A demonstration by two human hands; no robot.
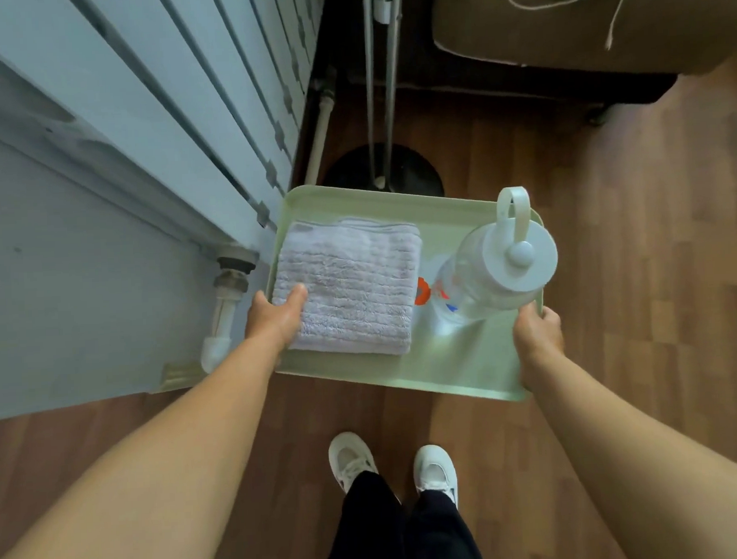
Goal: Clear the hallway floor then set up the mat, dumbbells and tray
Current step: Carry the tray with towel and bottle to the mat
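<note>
Tray (447,373), pale green, rigid, shallow-rimmed, held above wooden floor (653,267) beside radiator (161,119): left grip (275,317) clamps left rim, thumb on soft folded towel (350,288), right grip (538,331) curls round right rim; standing bottle (485,274) likely top-heavy, may slide

I'm looking down along a ribbed, pale blue-grey radiator (181,97) on the left, and that's my landmark. At its near end a pipe with a valve (231,277) drops down toward a pale skirting board (179,374). The wall (64,313) beneath the radiator is the same pale colour. To the radiator's right, warm brown wood-plank floor (652,245) spreads out in soft, even light. Just beside the radiator sits a round black stand base (395,168), with two thin grey poles (369,89) rising from it. Well right of the radiator there's a brown upholstered piece of furniture (537,27), with a white cord (614,23) dangling over it.
</note>
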